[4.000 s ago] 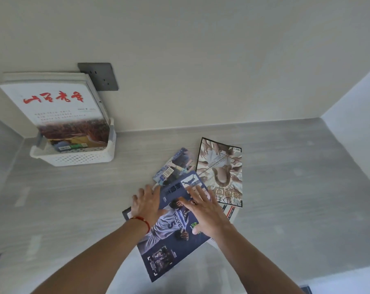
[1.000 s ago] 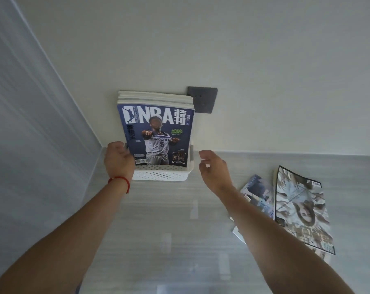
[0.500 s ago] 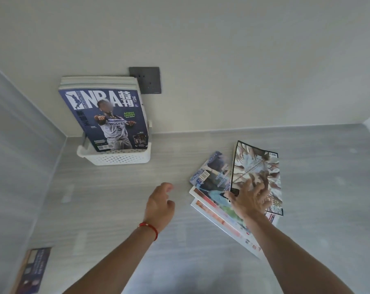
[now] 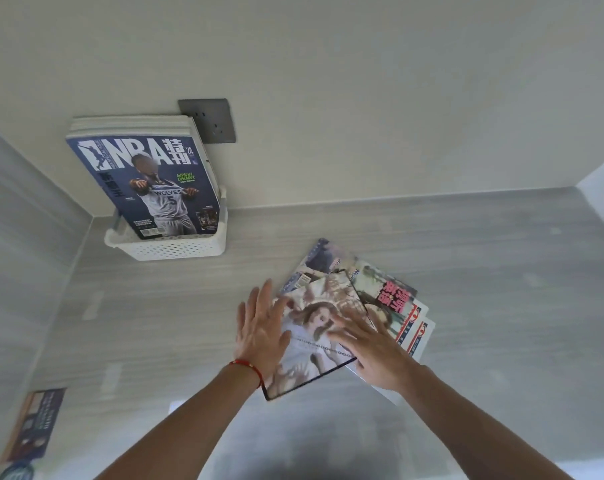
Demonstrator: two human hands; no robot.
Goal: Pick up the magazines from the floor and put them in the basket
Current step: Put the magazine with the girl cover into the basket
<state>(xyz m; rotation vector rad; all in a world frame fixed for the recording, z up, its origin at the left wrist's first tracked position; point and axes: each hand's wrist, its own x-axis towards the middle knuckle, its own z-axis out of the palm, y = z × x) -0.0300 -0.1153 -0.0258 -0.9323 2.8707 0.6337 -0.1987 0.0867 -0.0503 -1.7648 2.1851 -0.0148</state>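
Since half a second ago, both hands have come onto the top magazine of the pile, and this magazine has slid toward the person and turned; the left hand was in the air beside the pile before.

The floor is grey and meets the wall at its far edge. At the far left corner of the floor stands the white basket, against the wall, with several magazines upright in it; the NBA magazine is the front one. The pile of magazines lies on the floor to the right of the basket and well apart from it, nearer to the person.

The top magazine lies directly under the hands. Its long axis runs from the near left to the far right. The left hand rests flat on its left edge, fingers straight and spread. The right hand presses flat on its right part, also with straight fingers. Neither hand grips it yet.

Both hands are equally near, I think. The next move probably needs the fingers to curl under the two long edges. The basket lies to the far left, so the left side leads.
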